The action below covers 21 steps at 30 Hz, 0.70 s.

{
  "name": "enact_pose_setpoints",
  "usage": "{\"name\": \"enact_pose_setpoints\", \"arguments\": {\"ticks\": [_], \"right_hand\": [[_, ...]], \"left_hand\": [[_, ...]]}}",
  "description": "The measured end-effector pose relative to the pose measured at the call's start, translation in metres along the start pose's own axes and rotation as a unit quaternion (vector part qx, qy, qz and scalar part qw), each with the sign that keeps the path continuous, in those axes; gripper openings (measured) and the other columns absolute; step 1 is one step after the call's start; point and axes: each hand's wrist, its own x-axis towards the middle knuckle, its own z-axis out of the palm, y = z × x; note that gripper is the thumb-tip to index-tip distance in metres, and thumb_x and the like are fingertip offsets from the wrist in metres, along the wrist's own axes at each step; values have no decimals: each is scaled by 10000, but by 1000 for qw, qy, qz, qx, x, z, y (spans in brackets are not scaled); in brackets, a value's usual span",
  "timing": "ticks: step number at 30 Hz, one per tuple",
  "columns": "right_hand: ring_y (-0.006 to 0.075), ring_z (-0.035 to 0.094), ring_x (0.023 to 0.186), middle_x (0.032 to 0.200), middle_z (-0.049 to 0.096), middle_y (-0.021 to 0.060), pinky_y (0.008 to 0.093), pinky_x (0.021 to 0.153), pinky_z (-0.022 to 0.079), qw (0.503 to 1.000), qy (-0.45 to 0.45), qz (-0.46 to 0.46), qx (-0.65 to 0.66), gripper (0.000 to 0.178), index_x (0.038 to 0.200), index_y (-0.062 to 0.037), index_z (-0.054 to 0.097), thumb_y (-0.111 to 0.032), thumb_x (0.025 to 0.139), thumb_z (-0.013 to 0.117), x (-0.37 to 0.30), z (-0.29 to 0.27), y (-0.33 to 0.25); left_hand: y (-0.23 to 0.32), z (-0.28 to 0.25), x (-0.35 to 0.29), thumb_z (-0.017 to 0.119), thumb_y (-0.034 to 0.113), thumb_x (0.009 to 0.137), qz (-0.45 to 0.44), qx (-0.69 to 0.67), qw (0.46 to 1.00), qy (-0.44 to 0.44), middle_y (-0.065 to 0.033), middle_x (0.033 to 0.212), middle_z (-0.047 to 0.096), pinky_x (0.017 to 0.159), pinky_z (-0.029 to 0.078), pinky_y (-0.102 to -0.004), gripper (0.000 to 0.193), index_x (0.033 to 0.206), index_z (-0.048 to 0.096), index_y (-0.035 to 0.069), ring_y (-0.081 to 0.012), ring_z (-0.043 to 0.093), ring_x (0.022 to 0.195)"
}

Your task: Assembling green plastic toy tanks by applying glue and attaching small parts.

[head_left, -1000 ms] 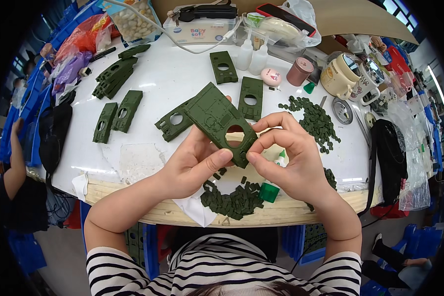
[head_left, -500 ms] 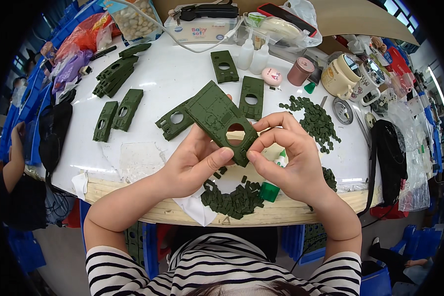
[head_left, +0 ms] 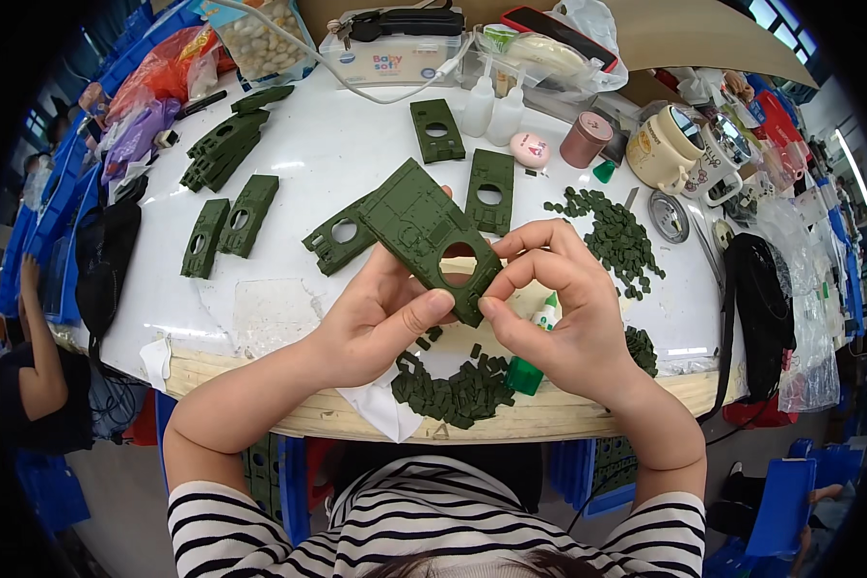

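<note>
A dark green plastic model tank hull [head_left: 419,217] with a round hole is held up, tilted, over the near part of the table. My left hand [head_left: 380,323] grips it from the left, thumb on its front near the hole. At its lower right edge, my right hand [head_left: 568,318] has thumb and forefinger pinched together; anything between them is too small to make out. Behind that hand, a small white bottle with a green tip [head_left: 549,310] is partly hidden. Below the hull lie a pile of small green plates [head_left: 453,393] and a green translucent block [head_left: 524,376].
More hulls lie about: one behind the held hull [head_left: 332,246], two farther back, a pair [head_left: 250,217] and a stack [head_left: 223,149] at left. Another plate pile [head_left: 612,236] lies right. White squeeze bottles [head_left: 479,106], a pink tin [head_left: 586,142] and mugs [head_left: 665,149] stand behind.
The hull and both my hands have barely shifted, still in the same grip. At the left, another person's arm has lowered; at the lower right, a blue bin beside another person has moved.
</note>
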Motion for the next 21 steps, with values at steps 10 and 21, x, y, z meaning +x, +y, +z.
{"name": "enact_pose_setpoints", "arguments": {"ticks": [10,21], "right_hand": [[239,568,963,989,573,104,331,826,458,1000,0,-6,-9,127,776,-33,625,-51,709,731,0,0,-1],[248,572,969,965,580,105,336,829,459,1000,15,-9,-4,130,781,-31,624,-49,712,734,1,0,-2]], "left_hand": [[-7,-2,2,497,217,988,21,-5,1000,-9,-148,1451,377,965,491,-396,744,1528,-8,136,-262,450,1296],[-3,-4,3,491,249,989,14,0,1000,-19,-151,1447,385,969,492,-387,731,1527,12,130,-248,464,1284]]}}
